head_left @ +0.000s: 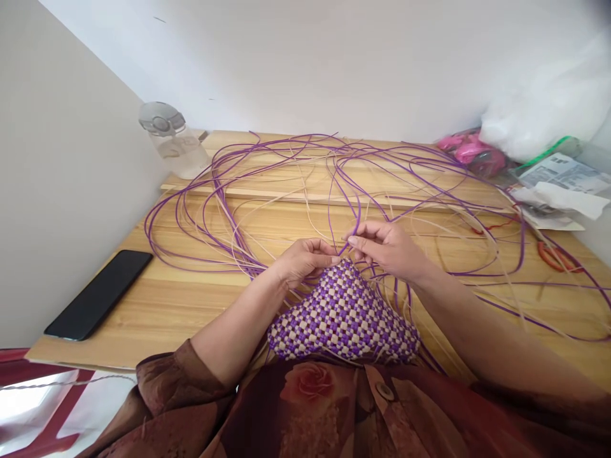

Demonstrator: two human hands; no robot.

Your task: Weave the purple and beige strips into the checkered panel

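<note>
So both hands were busy around the tip of a purple-and-beige checkered woven piece (342, 312), which sat at lower center, right up against the person's shirt (329, 407). The right hand (387, 249), near mid-frame, had 1 purple strand (358, 219) pinched between thumb and fingers. The left hand (305, 261) was just left of it, thumb and fingers closed at the piece's pointed top; can't tell exactly which strands it gripped.

Loose purple and beige strands (231, 221) looped all over the wooden table (181, 305), fanning out to the upper left and far right. A black phone (100, 294) lay at the left, and a clear bottle with a gray lid (174, 143) stood upper left. Over at upper right: pink stuff (470, 151), a white plastic bag (539, 108) and printed paper (563, 173), with an orange handle (554, 264) below them.
</note>
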